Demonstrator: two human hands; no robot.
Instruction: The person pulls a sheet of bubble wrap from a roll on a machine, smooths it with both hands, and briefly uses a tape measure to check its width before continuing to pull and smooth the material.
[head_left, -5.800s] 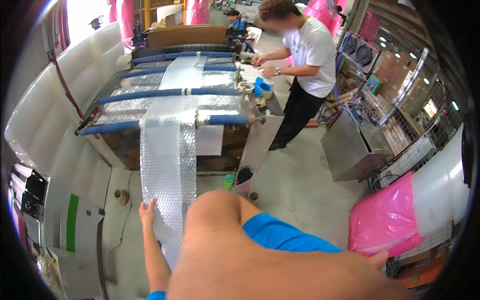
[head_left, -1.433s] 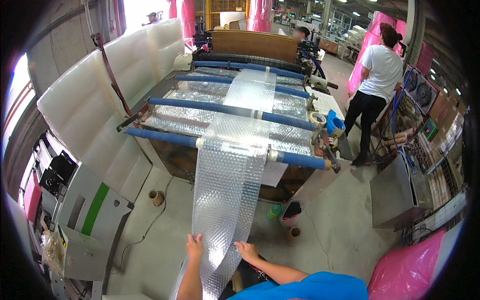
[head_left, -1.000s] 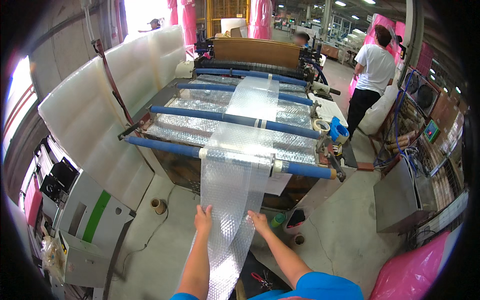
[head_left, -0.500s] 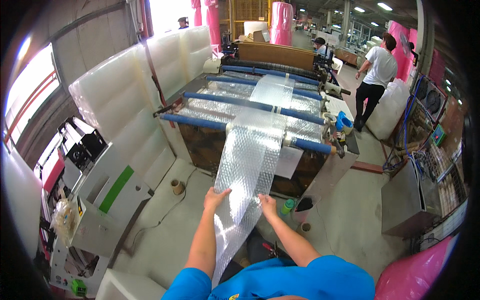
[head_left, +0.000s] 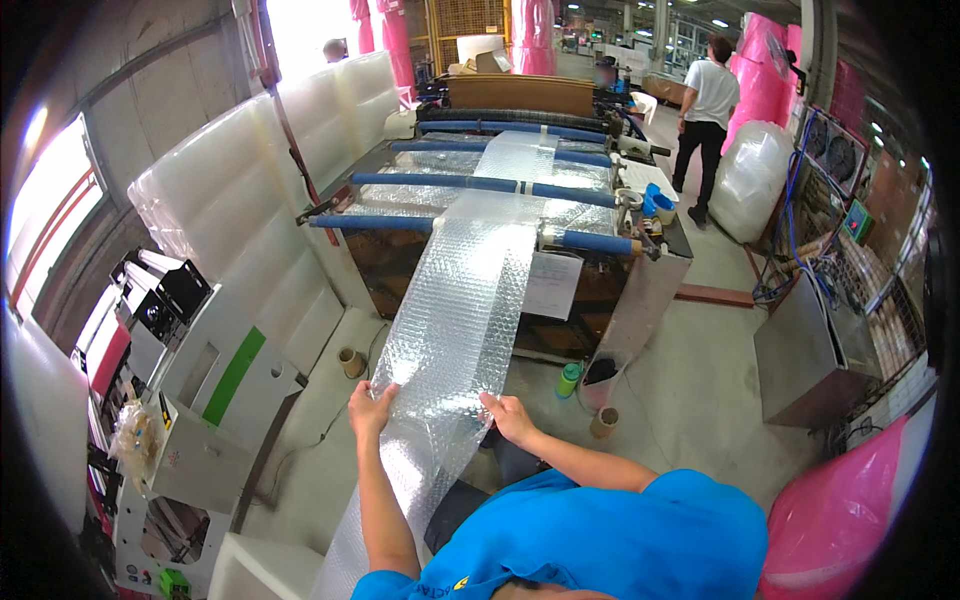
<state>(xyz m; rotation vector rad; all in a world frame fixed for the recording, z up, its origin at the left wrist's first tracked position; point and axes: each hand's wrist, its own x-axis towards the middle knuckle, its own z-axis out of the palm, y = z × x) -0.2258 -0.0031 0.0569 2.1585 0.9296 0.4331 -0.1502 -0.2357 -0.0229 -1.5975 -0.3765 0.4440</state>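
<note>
A long clear strip of bubble wrap (head_left: 450,290) comes over the blue rollers (head_left: 400,223) of a machine and slopes down toward me. Its left edge is pinched in my left hand (head_left: 371,408), thumb on top. On the opposite edge my right hand (head_left: 508,416) grips the film between thumb and fingers. Between the two hands the sheet is spread flat and shines in the light. Below them it runs on past my left forearm to the lower edge of the view.
Left stands a white machine with a green stripe (head_left: 233,375); tall wrapped foam stacks (head_left: 240,210) are behind it. A green bottle (head_left: 569,380), a bin (head_left: 602,375) and a cardboard core (head_left: 604,422) stand on the floor. A metal cabinet (head_left: 815,365) is right. A person (head_left: 708,110) stands farther back.
Both hands, still gripping the bubble wrap, have shifted left in the view, and the strip's lower part has swung left. The view has turned somewhat. The person at the back has walked farther off.
</note>
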